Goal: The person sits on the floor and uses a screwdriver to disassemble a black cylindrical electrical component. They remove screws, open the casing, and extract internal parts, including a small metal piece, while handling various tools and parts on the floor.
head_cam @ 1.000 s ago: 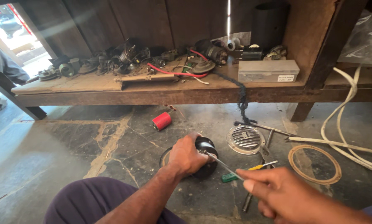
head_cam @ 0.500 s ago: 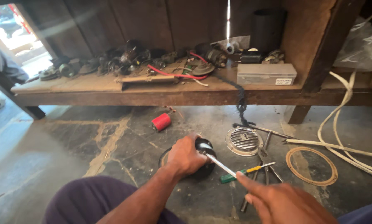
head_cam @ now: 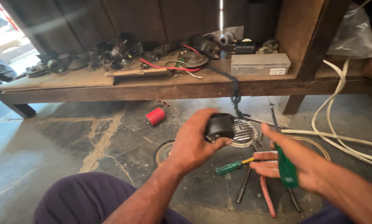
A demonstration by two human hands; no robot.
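Note:
My left hand [head_cam: 192, 143] grips a black rounded motor part [head_cam: 219, 125] and holds it lifted above the stone floor. My right hand [head_cam: 291, 164] is closed around a green-handled screwdriver [head_cam: 286, 168], a little to the right of the black part; its shaft is hidden. Between the hands, on the floor, lies a second screwdriver [head_cam: 235, 165] with a green and yellow handle. Behind the black part sits a round metal grille cover [head_cam: 244, 132].
Red-handled pliers [head_cam: 266, 195] and metal rods [head_cam: 243, 186] lie near my right hand. A ring-shaped part [head_cam: 163, 152] rests below my left hand. A red spool [head_cam: 155, 116] lies farther back. A low wooden shelf [head_cam: 152, 85] holds motor parts, wires and a grey box [head_cam: 259, 64]. White cable [head_cam: 339, 124] coils at right.
My left hand has lifted the black part off the floor ring. My right hand has pulled the screwdriver away from it and turned, showing the green handle.

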